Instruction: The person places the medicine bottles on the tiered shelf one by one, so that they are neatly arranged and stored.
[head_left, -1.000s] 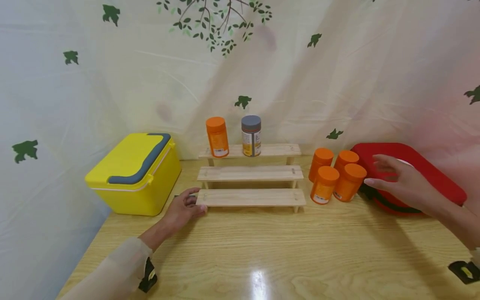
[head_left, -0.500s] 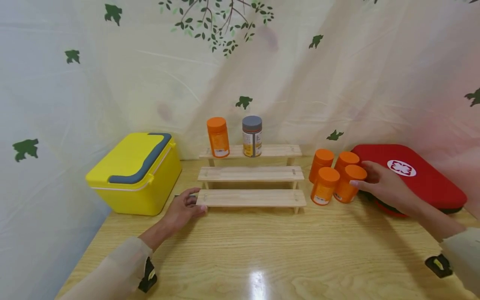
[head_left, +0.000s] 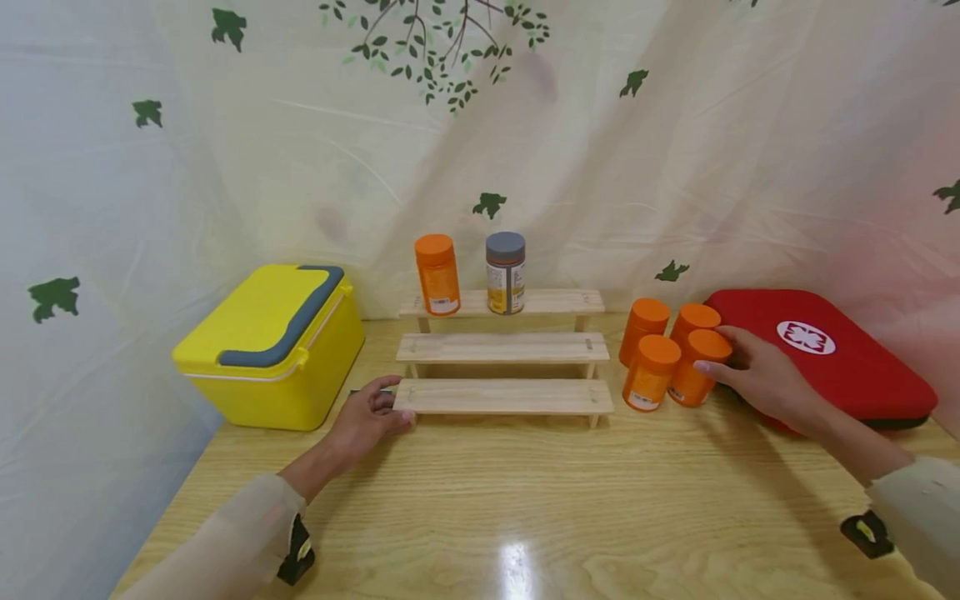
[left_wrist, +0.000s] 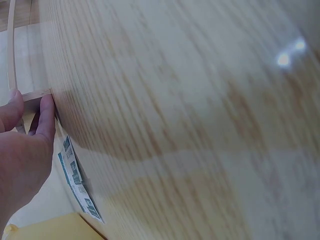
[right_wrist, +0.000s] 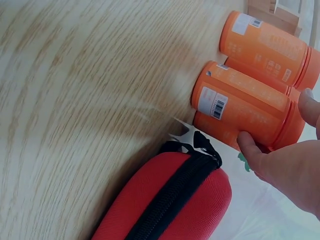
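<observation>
In the head view, my left hand (head_left: 363, 429) grips the front left end of a three-step wooden display rack (head_left: 498, 396). The left wrist view has its thumb and a finger pinching the rack's end piece (left_wrist: 36, 95). Across the table, my right hand (head_left: 765, 382) holds the near right orange bottle (head_left: 692, 387) of a tight cluster, thumb at the lid, fingers behind. Seen from the right wrist, a fingertip presses the side of that bottle (right_wrist: 245, 107) by its lid. On the rack's top step stand an orange bottle (head_left: 438, 279) and a grey-lidded bottle (head_left: 506, 279).
A yellow box (head_left: 270, 350) with a grey handle stands left of the rack. Right behind my right hand lies a red zippered case (head_left: 862, 375) with a white emblem. Another orange bottle (head_left: 651, 379) stands close beside the held one. A patterned curtain (head_left: 600, 167) hangs behind.
My right hand has come left and down from over the red case onto the near right orange bottle, uncovering the case's emblem. The left hand has stayed on the rack.
</observation>
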